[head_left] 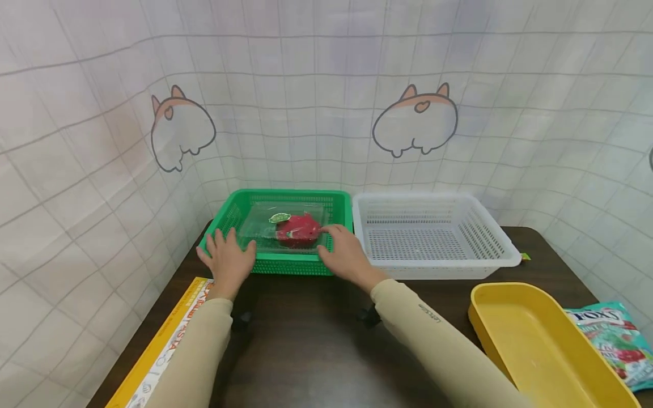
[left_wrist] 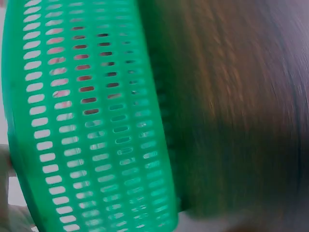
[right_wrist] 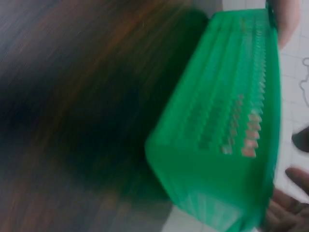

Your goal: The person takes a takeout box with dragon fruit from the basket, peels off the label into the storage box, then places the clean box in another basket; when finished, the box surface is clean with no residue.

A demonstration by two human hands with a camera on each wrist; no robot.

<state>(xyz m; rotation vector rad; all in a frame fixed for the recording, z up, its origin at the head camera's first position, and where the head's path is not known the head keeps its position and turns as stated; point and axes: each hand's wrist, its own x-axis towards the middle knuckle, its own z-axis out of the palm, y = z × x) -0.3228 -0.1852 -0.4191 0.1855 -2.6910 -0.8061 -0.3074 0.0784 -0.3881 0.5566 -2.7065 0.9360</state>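
Observation:
A green mesh basket [head_left: 293, 265] stands against the back wall on the left. Inside it lies a clear plastic container [head_left: 260, 212] with a red object [head_left: 301, 228] bearing a green leaf-shaped part; its exact kind is unclear. My left hand [head_left: 230, 262] is at the basket's front left rim, fingers spread. Over the front right corner, my right hand [head_left: 347, 252] reaches in, thumb and index finger apart, fingertips close to the red object's right side. Whether they touch it cannot be told. Both wrist views show mainly the basket's slotted walls, blurred.
Right of the green basket is a white mesh basket [head_left: 433, 264]. A yellow tray [head_left: 541, 334] lies at the front right, beside a teal FOX'S candy bag [head_left: 612, 340]. Along the left table edge lies a long yellow-and-white pasta box [head_left: 163, 340]. Dark wooden table [head_left: 296, 340] lies between the arms.

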